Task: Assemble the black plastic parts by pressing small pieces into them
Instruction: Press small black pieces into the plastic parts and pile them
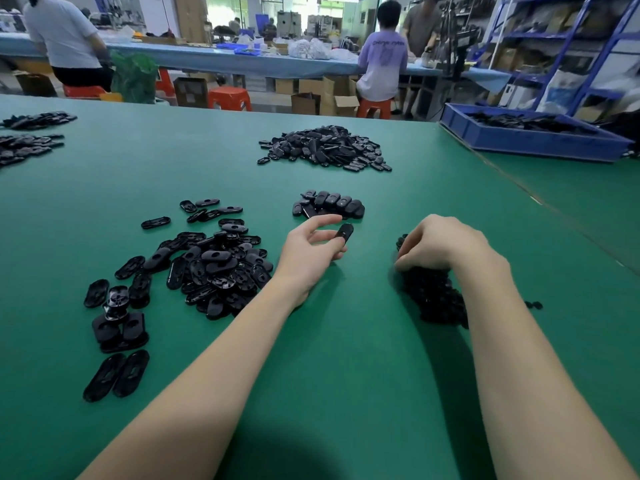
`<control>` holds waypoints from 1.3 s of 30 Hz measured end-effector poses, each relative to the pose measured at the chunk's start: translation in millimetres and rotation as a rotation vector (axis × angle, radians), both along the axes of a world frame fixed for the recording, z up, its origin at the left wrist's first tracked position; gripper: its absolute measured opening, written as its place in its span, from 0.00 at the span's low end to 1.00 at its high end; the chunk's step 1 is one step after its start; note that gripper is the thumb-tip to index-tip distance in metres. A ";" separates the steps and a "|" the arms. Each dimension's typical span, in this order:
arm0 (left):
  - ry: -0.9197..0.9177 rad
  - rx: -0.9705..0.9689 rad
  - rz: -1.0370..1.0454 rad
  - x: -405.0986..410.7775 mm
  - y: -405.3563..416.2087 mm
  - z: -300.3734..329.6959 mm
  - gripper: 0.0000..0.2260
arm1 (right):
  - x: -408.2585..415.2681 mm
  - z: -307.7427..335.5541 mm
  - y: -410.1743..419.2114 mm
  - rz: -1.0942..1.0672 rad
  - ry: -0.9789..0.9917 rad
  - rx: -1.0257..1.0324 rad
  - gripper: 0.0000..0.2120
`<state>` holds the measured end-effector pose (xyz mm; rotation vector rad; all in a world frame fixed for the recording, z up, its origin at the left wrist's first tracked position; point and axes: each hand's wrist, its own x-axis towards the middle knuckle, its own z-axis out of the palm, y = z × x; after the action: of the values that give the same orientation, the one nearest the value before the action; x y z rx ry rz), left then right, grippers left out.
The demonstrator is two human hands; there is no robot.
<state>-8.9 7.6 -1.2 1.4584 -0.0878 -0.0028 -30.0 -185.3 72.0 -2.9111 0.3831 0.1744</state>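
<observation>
One black oval part (345, 233) is sitting in our left hand (311, 252), pinched near its lower end between thumb and curled fingers, its upper end pointing toward the short row of parts (329, 204) just beyond. We are judging the part to be light, rigid moulded plastic with a glossy, somewhat slippery skin; taking it by the long edges should be keeping it from twisting while a piece is pressed in, and the thin rim is probably best spared from bending loads. Our left forearm is lying low over the green table (346, 375), wrist turned inward.

Our right hand (440, 242) is arching knuckles-up over the heap of small pieces (433, 299), fingers curled down into it; whether they are pinching a piece we cannot tell, since the fingertips are hidden. These pieces are looking tiny and light, so a fingertip pinch suits them. Unassembled parts are lying in a loose pile (214, 268) left of our left hand.
</observation>
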 end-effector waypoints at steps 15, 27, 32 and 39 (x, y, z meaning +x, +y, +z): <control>0.028 -0.126 0.005 4.1 1.9 1.8 0.14 | 9.6 -9.8 14.7 0.103 -0.173 0.545 0.07; -0.087 -0.179 0.089 5.0 10.6 7.5 0.08 | 6.9 -20.5 45.2 0.135 -0.255 1.030 0.06; -0.155 -0.156 0.119 6.0 11.7 5.9 0.09 | 6.2 -18.9 52.3 0.132 -0.265 1.067 0.04; -0.234 -0.098 0.095 5.1 12.7 4.4 0.11 | 11.2 -23.5 57.9 0.071 -0.341 1.088 0.08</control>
<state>-3.8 20.4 3.2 1.3592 -0.2068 0.2471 -18.7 -127.4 48.5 -1.8255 0.0682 -0.0902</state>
